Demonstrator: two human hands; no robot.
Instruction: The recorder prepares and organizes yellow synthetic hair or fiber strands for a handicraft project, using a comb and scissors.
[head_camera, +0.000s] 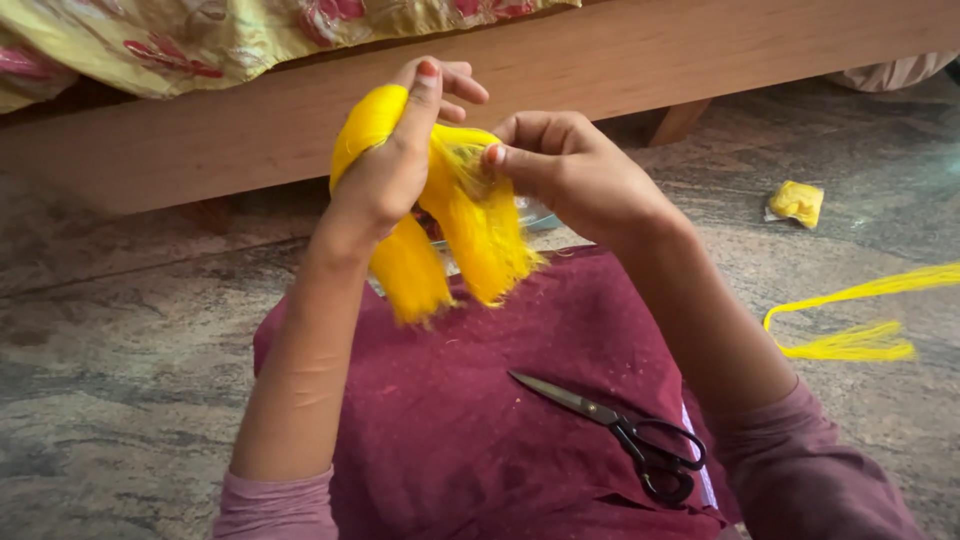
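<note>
Thread bundle (470, 225) between both grips

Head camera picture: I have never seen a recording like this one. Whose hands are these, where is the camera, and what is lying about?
There is no machine here. A person wears the camera on the head, so it looks down at their own two bare arms and lap. The left hand has a bundle of bright yellow thread draped over it, loose ends hanging down. The right hand pinches the strands near the top. The person sits on a stone floor with a maroon cloth over the lap. Black-handled scissors lie on that cloth, closed, touched by neither hand. To the right on the floor lie a loose yellow thread tassel and a small yellow packet. Ahead is a wooden bed frame with a patterned bedcover.
</note>
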